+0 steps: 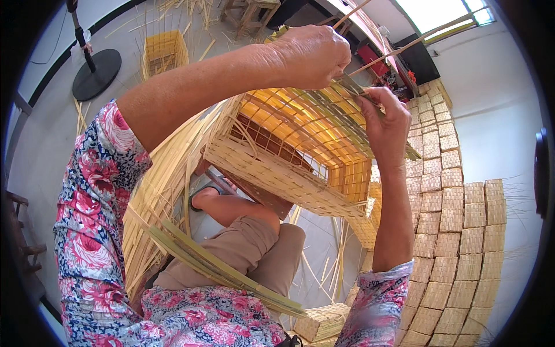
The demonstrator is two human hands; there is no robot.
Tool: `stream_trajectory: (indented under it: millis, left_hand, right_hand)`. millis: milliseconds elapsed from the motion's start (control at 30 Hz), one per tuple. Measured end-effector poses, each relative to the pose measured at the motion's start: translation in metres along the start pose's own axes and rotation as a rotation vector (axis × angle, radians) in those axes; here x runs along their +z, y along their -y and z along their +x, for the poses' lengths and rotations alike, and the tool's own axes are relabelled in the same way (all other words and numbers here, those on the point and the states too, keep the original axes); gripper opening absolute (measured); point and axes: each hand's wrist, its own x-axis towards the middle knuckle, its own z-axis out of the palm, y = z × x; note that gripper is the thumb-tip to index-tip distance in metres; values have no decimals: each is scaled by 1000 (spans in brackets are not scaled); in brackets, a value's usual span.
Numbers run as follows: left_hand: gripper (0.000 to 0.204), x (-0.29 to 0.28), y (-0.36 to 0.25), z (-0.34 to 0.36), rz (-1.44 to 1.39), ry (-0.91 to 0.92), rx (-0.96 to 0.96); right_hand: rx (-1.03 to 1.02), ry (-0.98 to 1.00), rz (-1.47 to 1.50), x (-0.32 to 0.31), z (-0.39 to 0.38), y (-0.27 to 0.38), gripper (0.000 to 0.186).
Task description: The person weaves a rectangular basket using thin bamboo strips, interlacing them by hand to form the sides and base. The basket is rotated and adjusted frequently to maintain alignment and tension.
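Note:
A woven bamboo basket (277, 168) lies tilted on its side across a brown board in front of me, its open lattice part facing up. Along its far edge run several green bamboo strips (347, 113). My left hand (318, 56) is closed at the far end of one strip, knuckles up; its palm side is hidden. At the right, my right hand (386, 124) pinches the same strip between thumb and fingers. Over my lap lie loose green bamboo strips (214, 263), touched by neither hand.
A large bundle of pale strips (156, 202) lies at my left. Stacked woven baskets (445, 248) line the right wall. Farther off are an unfinished yellow basket (163, 52), a wooden stool (248, 14) and a round black stand base (97, 75). Thin rods (416, 41) jut at upper right.

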Motion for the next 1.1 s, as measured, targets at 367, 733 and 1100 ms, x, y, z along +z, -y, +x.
stream_trajectory:
  millis: [367, 733, 1100]
  left_hand:
    - [32, -16, -9, -56, 126, -504, 280]
    - [10, -33, 25, -74, -735, -150, -119]
    - [10, -24, 25, -76, -746, -179, -122]
  right_hand:
    - [217, 82, 272, -3, -6, -1, 21]
    - [134, 175, 219, -15, -6, 19, 22]
    - [-740, -201, -294, -15, 40, 114, 9]
